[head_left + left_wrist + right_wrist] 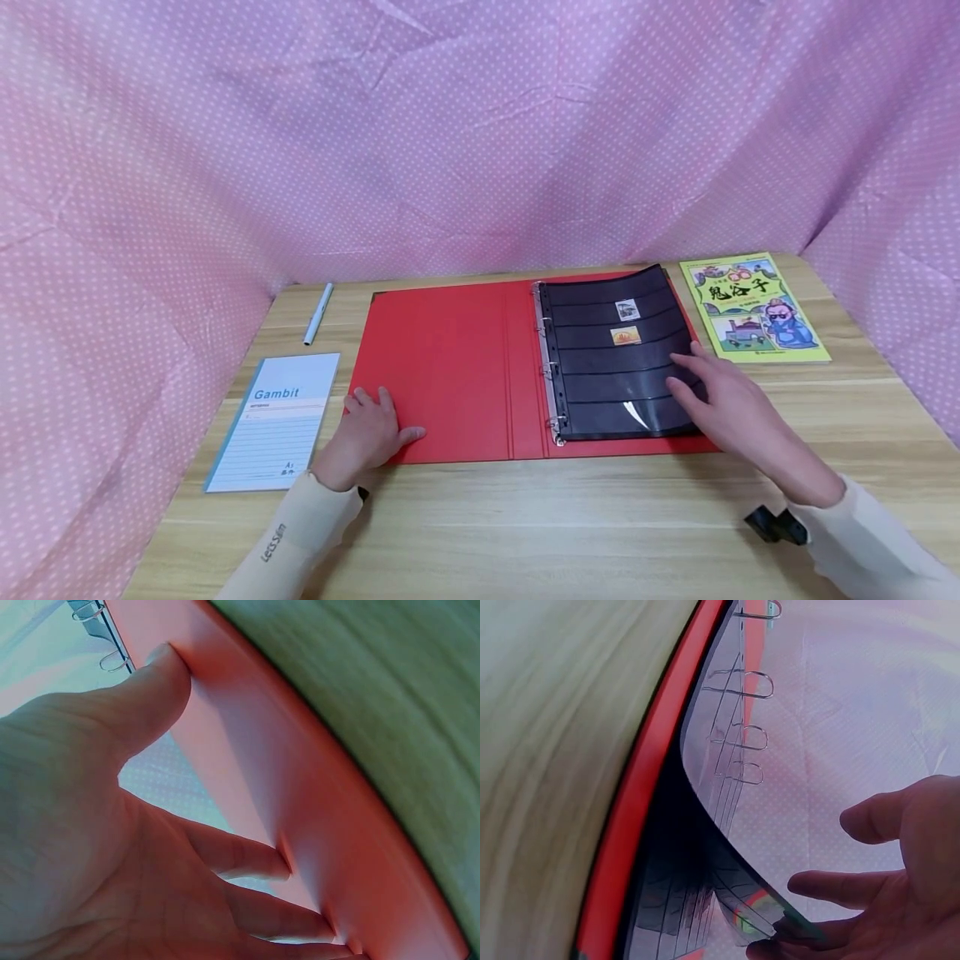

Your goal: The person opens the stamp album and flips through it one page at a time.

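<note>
Fingers of left hand (369, 435): spread, thumb held apart; tips touch the left cover of the red binder (442, 367).
Fingers of right hand (726, 402): parted, lower ones touching the raised free edge of the black page (615, 362); thumb and index finger stand clear of it in the right wrist view.
Forearms: both reach in from the near side, in cream sleeves (300, 527); left palm faces down to the cover.
Binder position: mid-table, unfolded flat, between the notebook (276, 421) and the yellow-green book (756, 308).
Binder cover: smooth, red, with a dark corner piece (379, 293) at far left.
Binding: metal rings (550, 371) on a strip along the page's left side.
Page: glossy, flexible, curved upward at its right side; divided into horizontal strip pockets.
Page contents: grey-toned stamp (627, 310) above; orange-yellow stamp (626, 336) in the next strip down.
Pen (318, 314): slim, pale, beyond the notebook.
Table (525, 525): wood-grain surface.
Backdrop (480, 150): creased pink cloth, white dots.
</note>
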`<action>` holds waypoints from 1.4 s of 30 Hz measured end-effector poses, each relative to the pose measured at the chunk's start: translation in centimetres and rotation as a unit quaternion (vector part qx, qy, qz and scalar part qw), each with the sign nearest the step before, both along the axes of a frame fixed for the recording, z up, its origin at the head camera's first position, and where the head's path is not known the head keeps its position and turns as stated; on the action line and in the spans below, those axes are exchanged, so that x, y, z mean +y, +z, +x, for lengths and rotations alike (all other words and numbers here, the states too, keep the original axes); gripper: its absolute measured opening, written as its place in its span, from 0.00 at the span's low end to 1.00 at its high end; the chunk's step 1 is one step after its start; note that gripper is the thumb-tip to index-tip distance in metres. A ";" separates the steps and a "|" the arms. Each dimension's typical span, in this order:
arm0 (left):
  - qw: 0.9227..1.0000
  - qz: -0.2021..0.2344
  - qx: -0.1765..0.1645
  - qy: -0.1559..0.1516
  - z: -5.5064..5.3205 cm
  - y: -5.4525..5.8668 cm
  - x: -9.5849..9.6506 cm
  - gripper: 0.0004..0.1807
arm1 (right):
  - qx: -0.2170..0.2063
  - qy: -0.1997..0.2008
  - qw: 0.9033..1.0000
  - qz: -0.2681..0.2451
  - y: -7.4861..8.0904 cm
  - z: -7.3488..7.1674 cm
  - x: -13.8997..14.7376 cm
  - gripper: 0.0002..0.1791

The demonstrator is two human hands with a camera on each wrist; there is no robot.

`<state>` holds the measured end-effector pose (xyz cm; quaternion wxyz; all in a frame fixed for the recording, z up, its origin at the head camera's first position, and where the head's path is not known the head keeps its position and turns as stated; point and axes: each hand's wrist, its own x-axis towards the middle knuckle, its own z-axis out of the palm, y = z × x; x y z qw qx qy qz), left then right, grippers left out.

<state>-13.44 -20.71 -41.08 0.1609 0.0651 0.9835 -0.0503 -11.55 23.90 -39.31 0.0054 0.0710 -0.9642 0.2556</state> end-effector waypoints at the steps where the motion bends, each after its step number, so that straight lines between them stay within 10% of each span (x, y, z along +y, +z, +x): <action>1: 1.000 0.000 -0.001 0.002 0.0 0.0 0.0 0.51 | 0.002 -0.001 1.000 0.000 0.1 0.0 -0.1 0.27; 19: 1.000 0.003 -0.002 0.006 0.0 0.0 0.0 0.51 | 0.062 0.022 0.993 -0.098 2.6 0.6 -1.4 0.25; 42: 1.000 0.007 -0.004 0.014 -0.2 -0.1 0.0 0.52 | 0.210 0.165 0.941 -0.206 7.1 0.2 -3.9 0.25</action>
